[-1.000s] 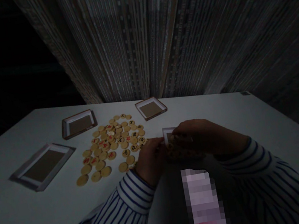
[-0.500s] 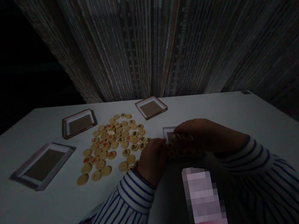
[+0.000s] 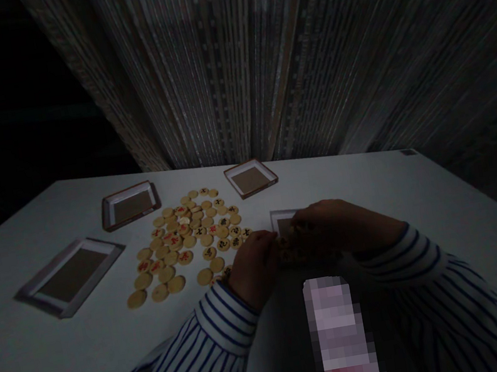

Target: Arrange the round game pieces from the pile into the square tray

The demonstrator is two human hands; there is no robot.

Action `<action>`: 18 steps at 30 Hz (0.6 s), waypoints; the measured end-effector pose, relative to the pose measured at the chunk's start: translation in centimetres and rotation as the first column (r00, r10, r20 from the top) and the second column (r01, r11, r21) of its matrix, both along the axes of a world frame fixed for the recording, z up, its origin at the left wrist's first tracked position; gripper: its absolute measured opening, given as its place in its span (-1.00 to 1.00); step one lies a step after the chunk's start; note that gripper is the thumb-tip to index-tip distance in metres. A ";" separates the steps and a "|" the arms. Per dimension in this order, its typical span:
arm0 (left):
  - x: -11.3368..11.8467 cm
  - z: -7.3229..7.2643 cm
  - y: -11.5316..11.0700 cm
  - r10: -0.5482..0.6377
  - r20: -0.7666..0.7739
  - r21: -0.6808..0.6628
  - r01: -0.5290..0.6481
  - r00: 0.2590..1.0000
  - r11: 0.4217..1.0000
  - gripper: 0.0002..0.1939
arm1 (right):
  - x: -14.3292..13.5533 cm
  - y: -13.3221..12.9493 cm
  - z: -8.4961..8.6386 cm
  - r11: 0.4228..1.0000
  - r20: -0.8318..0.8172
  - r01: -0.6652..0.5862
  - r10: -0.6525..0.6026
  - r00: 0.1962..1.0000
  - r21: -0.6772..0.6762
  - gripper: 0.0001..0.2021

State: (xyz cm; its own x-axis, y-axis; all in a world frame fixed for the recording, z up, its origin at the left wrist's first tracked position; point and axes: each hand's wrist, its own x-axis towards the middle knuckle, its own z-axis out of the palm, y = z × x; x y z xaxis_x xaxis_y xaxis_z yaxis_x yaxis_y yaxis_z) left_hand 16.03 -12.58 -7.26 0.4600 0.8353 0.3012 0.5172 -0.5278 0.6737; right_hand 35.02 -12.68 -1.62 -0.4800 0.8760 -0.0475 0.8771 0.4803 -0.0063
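Close in front of me is a small open box (image 3: 283,212) with a pale rim. Rows of round Chinese chess pieces (image 3: 286,256) lie in its near part, dim in the shadow. My left hand (image 3: 256,266) is closed on the box's left side, thumb near the rim. Over the box my right hand (image 3: 348,224) is bent downward, its fingers pinched together around a chess piece that is mostly hidden. Left of the box spreads a loose heap of wooden Chinese chess pieces (image 3: 188,241), some showing red or black characters, others blank side up.
Three more shallow open boxes lie on the white table (image 3: 89,346): a left box (image 3: 89,244), a back-left box (image 3: 153,193) and a back-middle box (image 3: 274,178). A string curtain (image 3: 229,68) hangs behind the far edge. The light is dim.
My right hand has dipped slightly into the box, and the piece under its fingers is now more hidden. My left hand and the heap look the same.
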 end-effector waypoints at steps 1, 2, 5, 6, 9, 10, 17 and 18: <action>0.0 0.0 0.0 -0.002 -0.001 0.002 0.002 1.000 1.000 -0.75 | 0.0 0.0 -0.1 1.000 0.006 0.004 -0.004 1.000 0.000 -0.80; 0.0 -0.1 0.0 -0.005 -0.001 0.005 0.005 1.000 1.000 -0.75 | 0.0 0.0 -0.1 1.000 0.012 0.009 -0.009 1.000 -0.002 -0.80; 0.1 -0.1 0.0 -0.008 -0.008 0.017 0.008 1.000 1.000 -0.76 | -0.3 0.1 -0.2 0.999 0.026 0.029 -0.028 0.999 -0.017 -0.80; 0.1 -0.1 0.1 -0.009 -0.015 0.019 0.010 1.000 1.000 -0.76 | -0.3 0.1 -0.3 0.999 0.034 0.037 -0.036 0.999 -0.021 -0.80; 0.1 0.0 0.1 -0.012 -0.033 0.021 0.013 0.999 1.000 -0.76 | -0.4 0.2 -0.4 0.997 0.052 0.060 -0.058 0.997 -0.040 -0.80; 0.1 0.0 0.1 -0.012 -0.035 0.021 0.013 0.999 1.000 -0.77 | -0.4 0.3 -0.4 0.997 0.055 0.067 -0.064 0.996 -0.048 -0.80; 0.1 0.0 0.0 -0.001 -0.049 0.020 0.002 0.999 1.000 -0.78 | -0.1 0.7 -1.1 0.995 0.039 0.043 -0.039 0.998 -0.092 -0.78; 0.1 0.0 0.0 -0.002 -0.047 0.020 0.003 0.999 1.000 -0.78 | -0.1 0.7 -1.2 0.994 0.045 0.047 -0.043 0.998 -0.094 -0.78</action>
